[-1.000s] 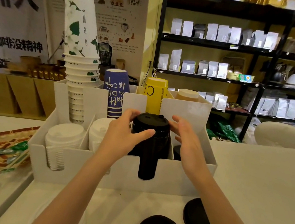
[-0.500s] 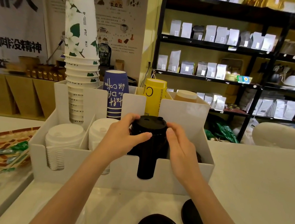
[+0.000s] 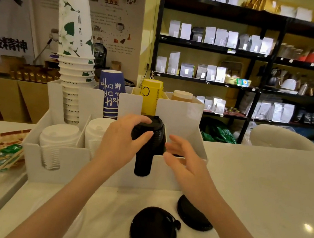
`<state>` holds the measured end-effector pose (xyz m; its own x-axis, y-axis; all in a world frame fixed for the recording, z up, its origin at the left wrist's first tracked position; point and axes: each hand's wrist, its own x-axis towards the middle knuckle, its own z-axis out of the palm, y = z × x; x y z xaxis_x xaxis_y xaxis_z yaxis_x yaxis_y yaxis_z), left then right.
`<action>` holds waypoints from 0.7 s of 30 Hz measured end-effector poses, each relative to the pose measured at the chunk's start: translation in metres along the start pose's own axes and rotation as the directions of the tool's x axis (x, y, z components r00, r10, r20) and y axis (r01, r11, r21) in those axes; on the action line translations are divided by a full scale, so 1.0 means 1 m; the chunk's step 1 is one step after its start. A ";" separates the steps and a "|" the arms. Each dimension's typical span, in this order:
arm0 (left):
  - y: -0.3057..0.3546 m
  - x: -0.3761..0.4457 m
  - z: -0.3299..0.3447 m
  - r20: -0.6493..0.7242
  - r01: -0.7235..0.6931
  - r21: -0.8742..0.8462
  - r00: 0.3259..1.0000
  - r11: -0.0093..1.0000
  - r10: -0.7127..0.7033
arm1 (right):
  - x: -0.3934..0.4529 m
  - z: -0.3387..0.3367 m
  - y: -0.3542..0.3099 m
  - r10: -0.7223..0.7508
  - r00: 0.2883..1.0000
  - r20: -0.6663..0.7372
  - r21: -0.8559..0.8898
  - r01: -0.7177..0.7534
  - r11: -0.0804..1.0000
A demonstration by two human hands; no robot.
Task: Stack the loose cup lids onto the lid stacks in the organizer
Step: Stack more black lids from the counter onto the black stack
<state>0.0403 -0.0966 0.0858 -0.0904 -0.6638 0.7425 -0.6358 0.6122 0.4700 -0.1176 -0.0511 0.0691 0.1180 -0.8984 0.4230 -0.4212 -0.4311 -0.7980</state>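
left hand [image 3: 124, 140] clamped on black lid stack [image 3: 149, 138] at frame centre, in organizer [image 3: 69, 159] | right hand [image 3: 181, 158] apart, empty beside it | step: seating lid | next: fetch loose lids [image 3: 154, 232] lower centre

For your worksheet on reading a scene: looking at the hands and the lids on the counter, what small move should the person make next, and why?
Probably bring the right hand down to the nearer loose black lid on the counter. That hand is open and off the black lid stack, which the left hand grips, and two loose lids, counting the second lid, remain unstacked.
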 end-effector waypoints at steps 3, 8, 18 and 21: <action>0.001 -0.021 0.005 0.054 -0.030 -0.018 0.998 0.999 0.031 | -0.028 0.000 0.007 0.020 0.999 0.044 -0.063 -0.017 0.998; -0.006 -0.069 0.012 0.356 0.027 -0.044 0.934 0.999 -0.009 | -0.069 0.004 0.029 0.085 0.995 0.061 -0.157 -0.075 0.985; -0.010 -0.132 0.016 0.623 0.172 0.016 0.769 0.985 -0.145 | -0.114 0.014 0.045 0.262 0.959 0.110 -0.238 -0.230 0.944; -0.011 -0.139 0.018 0.639 0.118 0.032 0.761 0.993 -0.111 | -0.121 0.014 0.045 0.230 0.966 0.122 -0.271 -0.190 0.944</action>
<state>0.0461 -0.0192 -0.0313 -0.4884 -0.8476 0.2074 -0.6664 0.5157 0.5385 -0.1380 0.0366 -0.0242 0.1267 -0.9767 0.1731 -0.6637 -0.2132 -0.7170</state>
